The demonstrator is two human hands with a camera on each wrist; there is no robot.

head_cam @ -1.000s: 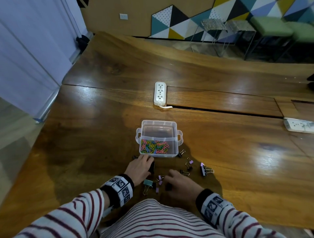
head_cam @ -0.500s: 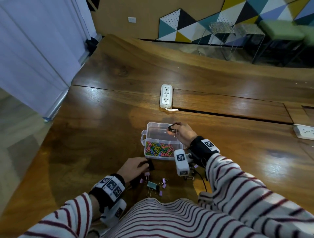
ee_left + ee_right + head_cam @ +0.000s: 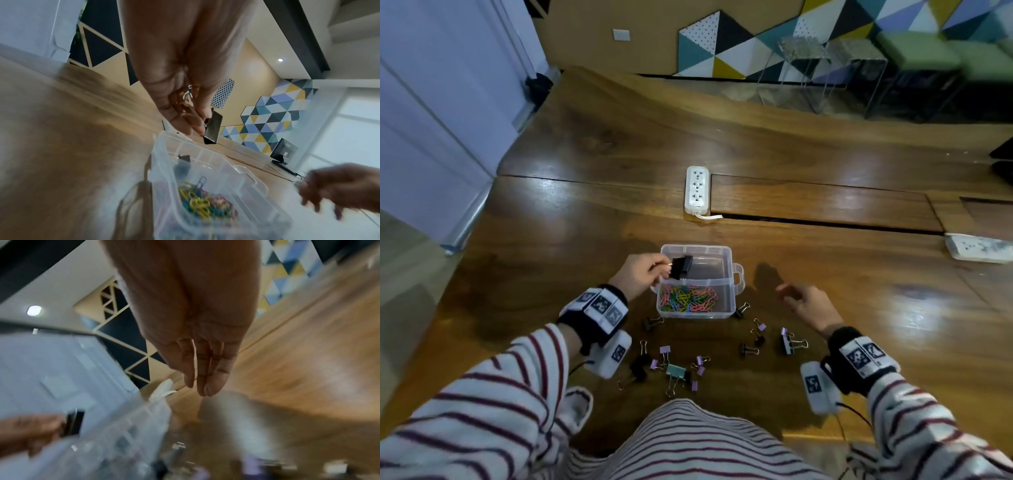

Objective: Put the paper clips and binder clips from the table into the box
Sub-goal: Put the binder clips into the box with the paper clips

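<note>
left hand: the left hand has a big black binder clip pinched by its wire handle, hanging over the left edge of the box, middle of the frame

right hand: the right hand is off to the right of the box, fingers loose and spread, nothing in it, floating just above the wood

box: clear plastic box with two sections. The near one is full of coloured paper clips, the far one looks mostly bare with a dark clip or two in it (the wrist view is blurry, so not sure)

how I'd do this bit: carry the clip a touch further over the far section before letting go, and drop it from low. That box looks light, so I reckon bumping the rim would skid it on the polished wood. Letting go of the wire handle is enough, no need to squeeze anything

still to go: plenty of binder clips scattered on the worktop below the box, lower middle of the frame: black, purple, one teal. So maybe halfway at best

worktop: glossy dark wooden worktop with glare patches, and a seam running across the middle

room: white power strip above the box, another one at the right edge, a wall with coloured triangle panels top right, green stools, a pale curtain on the left
</note>
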